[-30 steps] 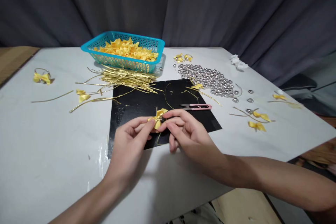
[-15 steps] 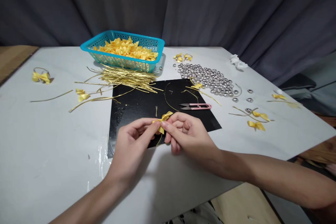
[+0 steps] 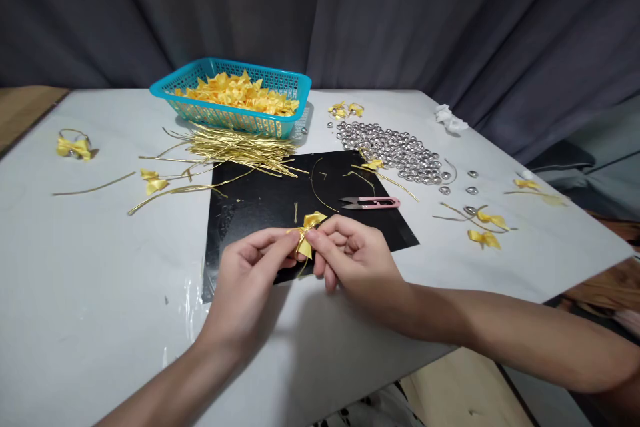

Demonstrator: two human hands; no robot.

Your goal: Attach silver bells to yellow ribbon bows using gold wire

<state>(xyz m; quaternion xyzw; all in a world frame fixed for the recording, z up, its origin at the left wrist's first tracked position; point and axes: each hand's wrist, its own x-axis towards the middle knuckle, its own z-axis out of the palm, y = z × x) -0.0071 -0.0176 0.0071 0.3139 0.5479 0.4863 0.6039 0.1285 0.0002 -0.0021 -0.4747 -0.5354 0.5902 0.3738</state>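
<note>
Between my two hands is a yellow ribbon bow, held above the near part of a black mat. My left hand pinches the bow's left side with thumb and forefinger. From the other side my right hand grips it, thumb tip near the middle, the other fingers curled. A thin gold cord end hangs below the bow. Pink-handled thread snips lie on the mat beyond my right hand.
A blue basket of yellow bows stands at the back. Before it lies a heap of gold cords. Silver heart-shaped beads spread to the right. Loose bows lie at the right, and a finished-looking bow loop at the far left.
The bow has turned in my fingers, so more of its front and lower tail shows. My left thumb has drawn slightly left. The whole view has shifted a little.
</note>
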